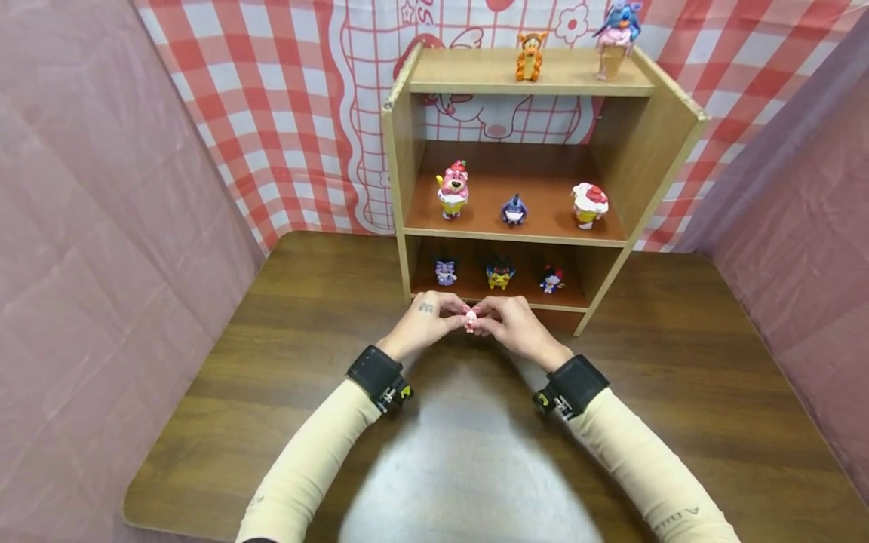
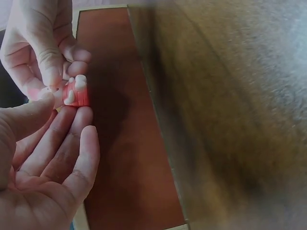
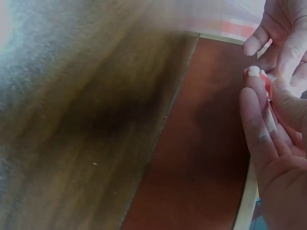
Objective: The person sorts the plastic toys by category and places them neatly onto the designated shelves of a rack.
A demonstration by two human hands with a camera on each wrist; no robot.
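Note:
Just in front of the shelf's lowest board, a small pink-and-white figurine [image 1: 471, 321] is held up between both hands. My left hand [image 1: 426, 323] pinches it from the left with thumb and fingers. From the other side my right hand [image 1: 521, 329] grips it the same way, so the fingertips of both hands nearly meet. Seen from the left wrist, the figurine [image 2: 76, 92] shows a red, banded part with white bits; fingers cover much of the rest. The right wrist view shows only a little of the figurine [image 3: 254, 73] between the fingers.
A wooden shelf [image 1: 516, 237] stands at the back of the table [image 1: 305, 317]. Its lower board carries a purple figurine [image 1: 445, 272], a yellow one [image 1: 500, 274] and a red-and-blue one [image 1: 551, 280]. Several more figurines, including an orange tiger [image 1: 530, 57], stand on the boards above.

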